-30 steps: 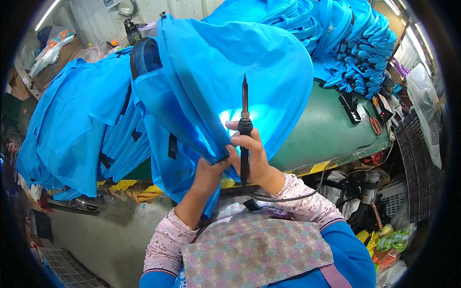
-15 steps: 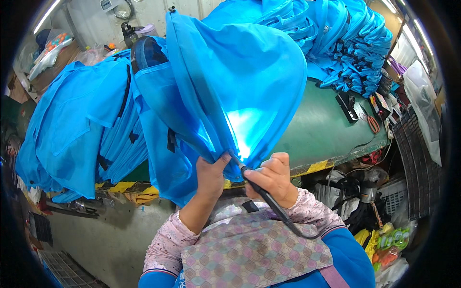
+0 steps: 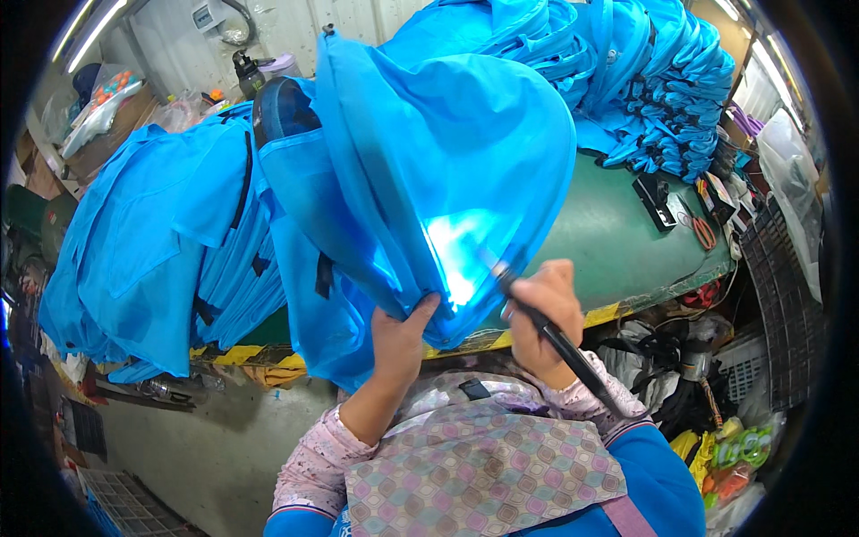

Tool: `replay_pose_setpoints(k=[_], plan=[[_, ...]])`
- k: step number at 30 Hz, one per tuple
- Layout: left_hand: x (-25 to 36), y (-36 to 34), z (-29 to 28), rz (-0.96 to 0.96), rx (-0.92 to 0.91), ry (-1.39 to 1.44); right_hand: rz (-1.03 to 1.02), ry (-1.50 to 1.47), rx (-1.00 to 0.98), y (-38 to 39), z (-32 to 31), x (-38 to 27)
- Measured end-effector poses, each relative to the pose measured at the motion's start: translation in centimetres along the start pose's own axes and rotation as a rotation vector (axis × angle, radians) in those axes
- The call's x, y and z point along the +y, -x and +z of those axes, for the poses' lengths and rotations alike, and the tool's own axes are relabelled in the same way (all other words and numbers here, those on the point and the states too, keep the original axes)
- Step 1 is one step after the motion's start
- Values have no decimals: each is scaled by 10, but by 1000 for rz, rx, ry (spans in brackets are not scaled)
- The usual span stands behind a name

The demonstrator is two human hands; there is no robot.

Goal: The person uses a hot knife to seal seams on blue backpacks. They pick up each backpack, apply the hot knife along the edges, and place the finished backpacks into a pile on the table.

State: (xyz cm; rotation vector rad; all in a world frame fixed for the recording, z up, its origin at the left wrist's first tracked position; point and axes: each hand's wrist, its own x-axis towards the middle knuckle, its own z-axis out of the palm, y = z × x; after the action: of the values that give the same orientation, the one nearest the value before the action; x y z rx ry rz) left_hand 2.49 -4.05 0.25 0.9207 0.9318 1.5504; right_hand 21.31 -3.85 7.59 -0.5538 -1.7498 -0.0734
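My left hand pinches the lower edge of a large blue fabric piece with a curved, hood-like shape and a long seam. My right hand is closed round the black handle of a soldering iron, held diagonally to the right of my left hand. The iron's metal tip is blurred and points up and left in front of a bright patch of light on the fabric; whether it touches the cloth I cannot tell.
Blue fabric stacks lie left and at the back right on a green bench with a yellow-black striped edge. Scissors and a black box sit at the right. Mixed bags and clutter are below the bench.
The iron stood upright a second ago, then dipped to the fabric near my left thumb; since then my right hand has moved up and right with it.
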Motion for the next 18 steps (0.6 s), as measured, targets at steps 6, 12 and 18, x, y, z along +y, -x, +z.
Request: replay_pose_setpoints(k=[6, 12, 18], plan=[[106, -2, -18, -333, -735, -1171, 46, 460, 231, -18, 5, 88], [199, -67, 17, 693, -34, -914, 58, 255, 265, -23, 11, 102], [241, -183, 23, 239, 167, -944, 71, 262, 284, -34, -16, 74]])
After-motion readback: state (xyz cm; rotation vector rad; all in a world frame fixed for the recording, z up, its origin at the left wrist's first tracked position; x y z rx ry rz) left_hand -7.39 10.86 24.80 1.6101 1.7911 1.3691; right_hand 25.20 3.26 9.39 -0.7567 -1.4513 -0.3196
